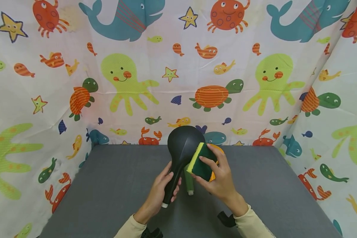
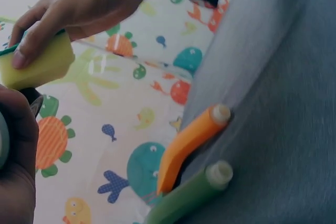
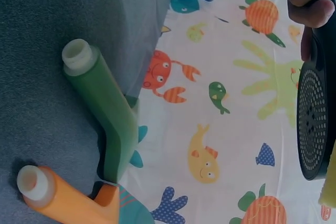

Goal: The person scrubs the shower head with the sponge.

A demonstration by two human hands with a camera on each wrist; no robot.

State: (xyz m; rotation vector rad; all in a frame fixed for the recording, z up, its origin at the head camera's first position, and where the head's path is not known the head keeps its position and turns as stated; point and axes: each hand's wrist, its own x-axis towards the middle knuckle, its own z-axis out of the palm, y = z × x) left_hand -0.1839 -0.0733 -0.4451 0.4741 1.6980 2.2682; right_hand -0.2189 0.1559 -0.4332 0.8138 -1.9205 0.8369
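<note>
Black plastic shower head [image 1: 181, 155] gripped by its handle in left hand [image 1: 162, 190]; right hand [image 1: 218, 177] pinches yellow-green sponge [image 1: 200, 162] against it, above grey table [image 1: 107, 185].

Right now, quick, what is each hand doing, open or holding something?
Left hand: fingers curled round the handle of the black shower head.
Right hand: grips the yellow-green sponge, held against the shower head.

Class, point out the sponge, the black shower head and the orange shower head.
sponge [image 1: 203, 162], head view, green scouring face.
black shower head [image 1: 182, 142], head view, rounded back.
orange shower head [image 2: 190, 141], left wrist view, handle.
</note>
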